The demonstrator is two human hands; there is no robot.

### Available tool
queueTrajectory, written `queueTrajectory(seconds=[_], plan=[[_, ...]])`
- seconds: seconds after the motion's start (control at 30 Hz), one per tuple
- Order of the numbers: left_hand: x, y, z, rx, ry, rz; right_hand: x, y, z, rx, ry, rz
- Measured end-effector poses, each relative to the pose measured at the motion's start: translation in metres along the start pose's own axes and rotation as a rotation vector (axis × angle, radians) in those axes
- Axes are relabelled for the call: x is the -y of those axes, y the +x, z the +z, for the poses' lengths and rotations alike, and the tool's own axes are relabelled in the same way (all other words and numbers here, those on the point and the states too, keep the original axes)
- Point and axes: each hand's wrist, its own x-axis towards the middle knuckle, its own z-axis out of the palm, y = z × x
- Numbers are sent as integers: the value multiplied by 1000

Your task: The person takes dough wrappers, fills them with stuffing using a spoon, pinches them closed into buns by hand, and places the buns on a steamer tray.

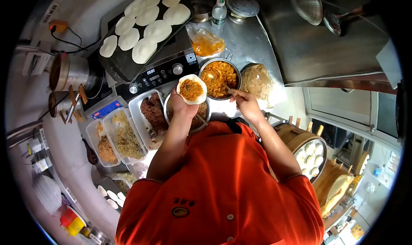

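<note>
On the palm of my left hand (182, 106) lies a round white dough wrapper (202, 83), cupped by the fingers. An orange-brown minced filling (190, 90) is spread over its middle. My right hand (246, 104) grips a thin-handled utensil (229, 90), whose far end is sunk in the filling of a metal bowl (238, 72); its exact kind is hidden. The left wrist passes above a second metal bowl (209, 112) with brownish filling and a spoon handle, partly covered by the forearm.
Flat dough rounds (157, 31) lie on a black griddle (116, 64). Plastic tubs (135, 100) of fillings stand left. A bagged orange filling (207, 42), a water bottle (219, 14) and a bag of pale food (257, 83) surround the bowl. Bamboo steamers (286, 138) stand right.
</note>
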Motion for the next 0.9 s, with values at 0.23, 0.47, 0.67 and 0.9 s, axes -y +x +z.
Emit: queueTrajectory(seconds=[0.23, 0.47, 0.67, 0.9], plan=[[8, -49, 25, 174, 163, -66, 55, -10, 43, 27, 229, -172], [9, -60, 13, 223, 79, -177, 73, -23, 38, -60, -193, -433], [5, -68, 16, 139, 281, -198, 91, -29, 28, 16, -276, -431], [5, -67, 11, 103, 568, -189, 86, -31, 34, 51, -412, -603]])
